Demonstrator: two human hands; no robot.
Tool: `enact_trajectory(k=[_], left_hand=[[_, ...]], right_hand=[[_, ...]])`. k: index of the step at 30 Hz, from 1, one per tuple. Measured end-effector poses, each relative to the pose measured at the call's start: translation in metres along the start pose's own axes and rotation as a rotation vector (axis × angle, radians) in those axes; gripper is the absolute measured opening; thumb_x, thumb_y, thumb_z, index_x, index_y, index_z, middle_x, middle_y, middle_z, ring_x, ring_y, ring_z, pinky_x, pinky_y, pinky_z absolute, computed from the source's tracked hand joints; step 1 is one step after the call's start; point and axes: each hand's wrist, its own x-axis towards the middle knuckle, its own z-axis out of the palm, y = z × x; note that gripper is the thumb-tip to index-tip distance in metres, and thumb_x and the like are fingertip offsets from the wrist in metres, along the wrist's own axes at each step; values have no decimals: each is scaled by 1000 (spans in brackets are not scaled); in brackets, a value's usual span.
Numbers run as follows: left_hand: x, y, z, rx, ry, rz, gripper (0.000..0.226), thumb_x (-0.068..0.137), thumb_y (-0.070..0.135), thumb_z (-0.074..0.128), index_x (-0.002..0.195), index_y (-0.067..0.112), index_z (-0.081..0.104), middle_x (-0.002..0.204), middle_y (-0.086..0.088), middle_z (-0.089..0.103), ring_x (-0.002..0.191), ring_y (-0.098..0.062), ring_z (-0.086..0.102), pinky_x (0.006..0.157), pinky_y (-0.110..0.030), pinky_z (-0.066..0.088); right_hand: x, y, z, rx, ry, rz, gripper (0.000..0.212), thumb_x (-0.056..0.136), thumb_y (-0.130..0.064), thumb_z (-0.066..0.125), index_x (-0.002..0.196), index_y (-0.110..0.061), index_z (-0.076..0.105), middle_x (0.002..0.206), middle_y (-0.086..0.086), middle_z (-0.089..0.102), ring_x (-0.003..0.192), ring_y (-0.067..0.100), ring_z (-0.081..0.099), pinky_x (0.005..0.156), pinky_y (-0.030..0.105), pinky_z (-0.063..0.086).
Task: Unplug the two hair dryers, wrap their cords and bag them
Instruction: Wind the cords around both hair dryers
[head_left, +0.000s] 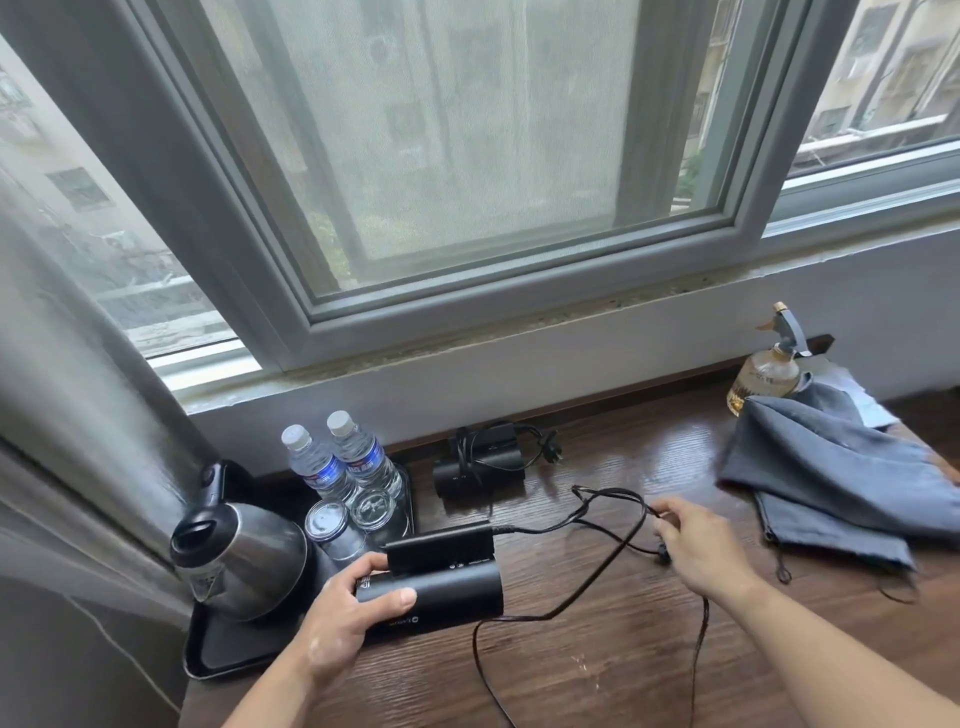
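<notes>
A: So how far along is it?

B: Roughly halfway, I'd judge. Both dryers look unplugged. The far hair dryer (480, 465) lies behind the tray (228, 652), to its right by the wall, with its cord bundled around it. The near hair dryer (447, 584) sits at the tray's right edge. Its cord (613, 512) is loose across the surface (597, 665) and trails off the front.

A: And the hands?

B: The left hand (337, 618) curls around the near dryer's barrel. The right hand (701, 545), well right of the tray, pinches a loop of that cord, with the plug (664, 556) just beneath its fingers.

A: What's left?

B: Wrapping this cord, then bagging both. Nothing is bagged yet.

A: Counts?

B: Two dryers. On the tray: one kettle (234, 556), two water bottles (337, 462), two glasses (353, 514). Far right of the tray are the grey bags (831, 483), probably two, though they overlap, so I can't be sure. One spray bottle (766, 369) stands behind them.
</notes>
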Motion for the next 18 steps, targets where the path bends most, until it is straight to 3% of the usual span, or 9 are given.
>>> enact_trajectory(k=[3,5,9,11,15,18], left_hand=[[-3,3,1,70,-40,33,73,42,48,98,100,13,72,90,-12,76,82,-21,69,79,-27,55],[-5,5,0,86,-35,64,76,35,57,97,97,19,73,85,-5,77,77,-14,69,75,-20,54],[-8,11,5,103,-77,62,48,47,43,92,90,32,75,83,-2,76,76,-11,69,74,-18,54],[-7,8,3,96,-71,44,46,50,41,91,92,30,75,84,-3,76,77,-13,69,77,-23,55],[-6,-1,-6,65,-74,-1,54,57,36,96,102,16,72,96,-17,74,86,-29,69,90,-52,52],[-7,-6,-7,75,-67,-26,53,56,36,96,100,16,72,94,-20,74,84,-30,68,87,-51,52]], right_hand=[[3,-3,-3,18,-53,-6,26,94,-17,64,118,-26,65,94,-10,66,91,12,61,85,24,43],[1,-9,-6,47,-29,-42,33,92,-10,61,122,-25,62,100,-10,66,94,11,62,90,26,46],[-3,-28,-8,150,135,-182,31,91,-3,53,104,-27,65,101,-10,65,94,10,59,86,30,46],[1,-33,-9,153,175,-208,24,93,-8,56,97,-30,65,97,-11,66,91,10,60,84,30,46],[3,-39,-12,131,152,-200,16,94,-17,60,95,-32,64,96,-10,66,86,8,61,84,32,50],[-13,-50,-8,91,58,-230,13,92,-20,62,89,-32,67,81,-14,68,76,1,63,76,26,50]])
